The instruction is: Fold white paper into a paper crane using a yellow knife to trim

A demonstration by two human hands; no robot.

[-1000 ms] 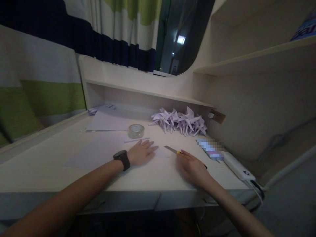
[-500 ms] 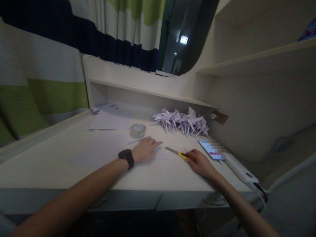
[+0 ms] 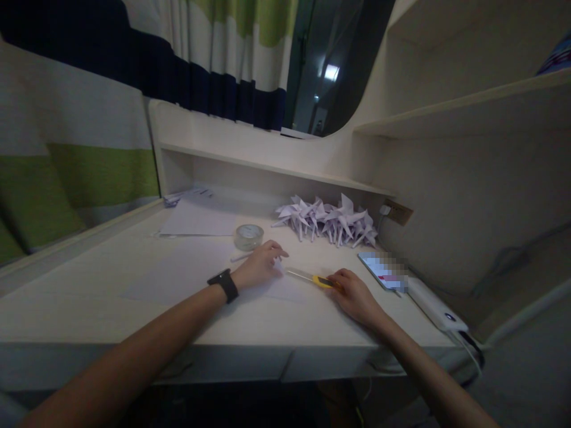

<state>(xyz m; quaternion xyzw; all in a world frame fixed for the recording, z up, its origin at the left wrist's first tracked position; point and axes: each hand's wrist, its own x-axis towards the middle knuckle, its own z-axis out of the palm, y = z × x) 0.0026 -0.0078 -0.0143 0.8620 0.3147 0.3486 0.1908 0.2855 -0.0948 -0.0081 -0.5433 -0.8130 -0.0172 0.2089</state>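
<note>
Left hand (image 3: 259, 266) presses curled fingers on the paper sheet (image 3: 285, 288) on the desk (image 3: 134, 309); right hand (image 3: 354, 294) grips the yellow utility knife (image 3: 310, 277), blade on the sheet beside the left fingertips.

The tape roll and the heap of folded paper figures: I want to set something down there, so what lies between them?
In the head view, only bare desk lies between the tape roll and the folded paper figures.

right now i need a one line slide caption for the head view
Left hand pins a paper sheet on the desk while right hand grips a yellow utility knife beside it.
</note>
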